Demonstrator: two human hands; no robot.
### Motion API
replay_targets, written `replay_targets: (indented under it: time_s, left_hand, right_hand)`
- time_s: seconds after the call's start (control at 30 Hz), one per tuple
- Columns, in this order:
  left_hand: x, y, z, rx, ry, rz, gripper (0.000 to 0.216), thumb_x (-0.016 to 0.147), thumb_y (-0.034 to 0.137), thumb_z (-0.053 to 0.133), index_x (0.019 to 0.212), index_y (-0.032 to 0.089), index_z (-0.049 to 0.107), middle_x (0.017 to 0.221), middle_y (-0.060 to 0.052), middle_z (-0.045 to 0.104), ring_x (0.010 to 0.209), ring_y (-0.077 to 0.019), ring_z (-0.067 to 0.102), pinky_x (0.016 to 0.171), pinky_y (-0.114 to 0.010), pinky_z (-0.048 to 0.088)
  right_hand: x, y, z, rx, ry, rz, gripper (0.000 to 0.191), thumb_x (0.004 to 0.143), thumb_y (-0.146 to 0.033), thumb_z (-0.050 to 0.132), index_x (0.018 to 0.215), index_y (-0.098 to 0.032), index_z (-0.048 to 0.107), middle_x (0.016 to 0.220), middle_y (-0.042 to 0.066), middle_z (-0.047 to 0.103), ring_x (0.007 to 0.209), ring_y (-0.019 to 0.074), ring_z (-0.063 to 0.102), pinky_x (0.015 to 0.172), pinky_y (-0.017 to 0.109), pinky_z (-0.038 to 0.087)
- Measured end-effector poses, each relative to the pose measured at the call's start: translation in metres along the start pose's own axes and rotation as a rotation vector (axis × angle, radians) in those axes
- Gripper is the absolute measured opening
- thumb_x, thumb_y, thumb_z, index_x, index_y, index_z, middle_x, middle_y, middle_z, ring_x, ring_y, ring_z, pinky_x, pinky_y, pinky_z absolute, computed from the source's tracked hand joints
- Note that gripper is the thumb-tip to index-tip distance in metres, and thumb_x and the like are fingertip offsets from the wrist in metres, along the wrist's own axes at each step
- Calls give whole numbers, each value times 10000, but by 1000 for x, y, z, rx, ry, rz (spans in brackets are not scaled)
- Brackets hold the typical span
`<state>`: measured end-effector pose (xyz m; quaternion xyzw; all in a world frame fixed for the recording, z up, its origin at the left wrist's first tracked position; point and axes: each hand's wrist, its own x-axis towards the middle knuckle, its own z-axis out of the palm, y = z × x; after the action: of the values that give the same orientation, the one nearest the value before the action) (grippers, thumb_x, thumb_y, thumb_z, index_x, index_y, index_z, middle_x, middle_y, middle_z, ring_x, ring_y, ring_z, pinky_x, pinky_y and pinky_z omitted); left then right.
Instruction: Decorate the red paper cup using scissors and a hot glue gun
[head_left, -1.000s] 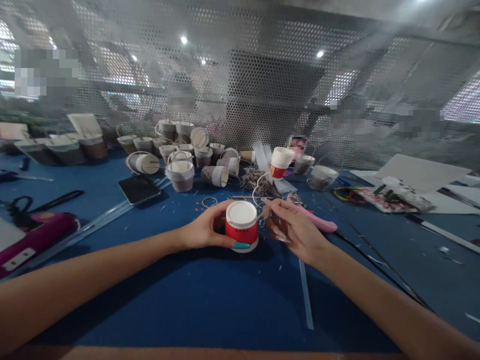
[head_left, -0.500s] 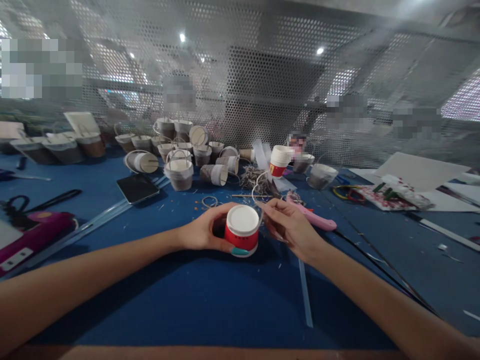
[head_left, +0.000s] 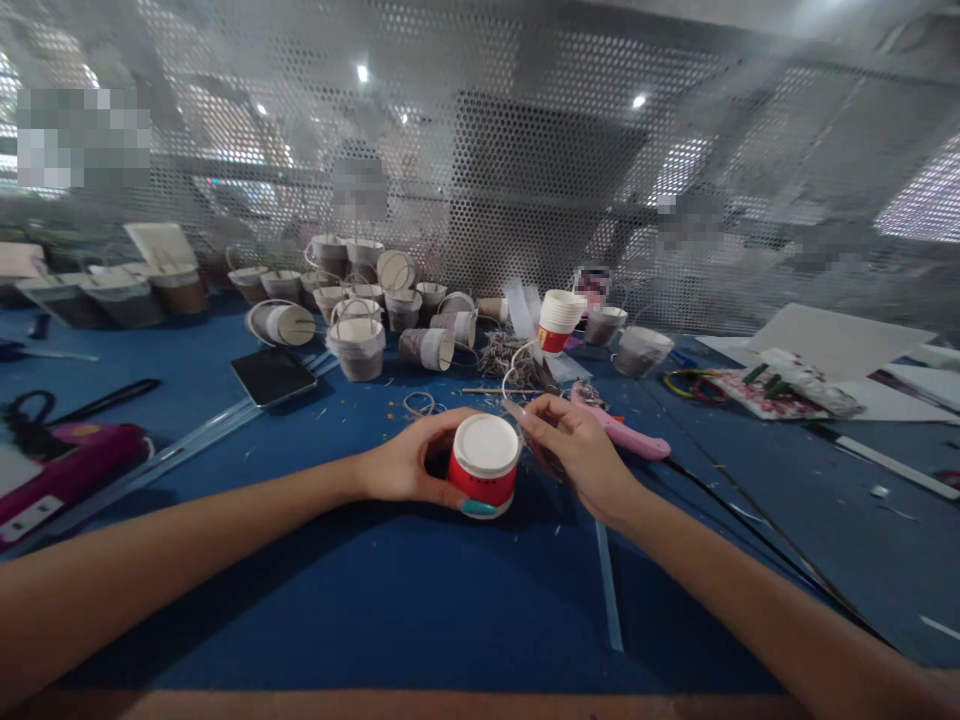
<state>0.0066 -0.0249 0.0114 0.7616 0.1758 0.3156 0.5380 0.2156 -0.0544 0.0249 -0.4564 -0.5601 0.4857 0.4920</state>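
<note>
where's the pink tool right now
In the head view, the pink tool lies right of centre on the blue table, just beyond the right hand, nearer than the stack of paper cups.

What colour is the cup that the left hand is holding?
The cup is red and white, best seen in the head view.

Dim, hazy (bright lights (head_left: 363,73) above)

the head view looks forward and down from close over the blue table (head_left: 375,620)
</note>
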Motion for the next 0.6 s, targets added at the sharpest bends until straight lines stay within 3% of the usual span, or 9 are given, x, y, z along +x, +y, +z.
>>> replay_targets:
  time_s: [0.1,0.2,0.27,0.37,0.6]
  left_hand:
    - [2,-2,0,98,99,22,643,604,194,787,1183,199,508,1201,-91,599,1142,-254,564,1001,-432,426]
    - [3,-4,-1,242,265,43,686,638,236,773,1241,208,448,1292,-105,529,1210,-253,502,1045,-446,376]
    - [4,-6,-2,308,346,29,704,638,256,773,1252,211,431,1312,-111,506,1224,-260,481,1048,-459,365]
    - [4,-5,-3,394,395,22,673,623,291,783,1208,194,464,1234,-107,539,1173,-266,505,1027,-471,373]
    - [3,-1,0,464,437,9,625,609,310,791,1140,189,484,1111,-77,542,1058,-243,539,952,-449,417]
  right_hand:
    - [5,6,-6,-86,174,-103,302,783,-502,600,836,-206,563,814,8,591,688,124,548,624,277,468]
    - [8,7,-15,-185,290,-294,271,849,-446,517,1009,-228,544,1146,65,574,1069,196,524,944,389,401]
    - [6,4,-18,-192,250,-429,238,864,-378,499,1066,-253,515,1260,63,535,1202,203,462,1028,415,334]
    - [0,-1,-17,-83,94,-525,159,865,-300,479,1015,-266,518,1284,44,558,1238,200,462,1047,419,327]
    - [-11,-3,-8,3,-149,-406,135,878,-319,473,879,-247,587,1188,38,633,1196,228,510,1034,416,327]
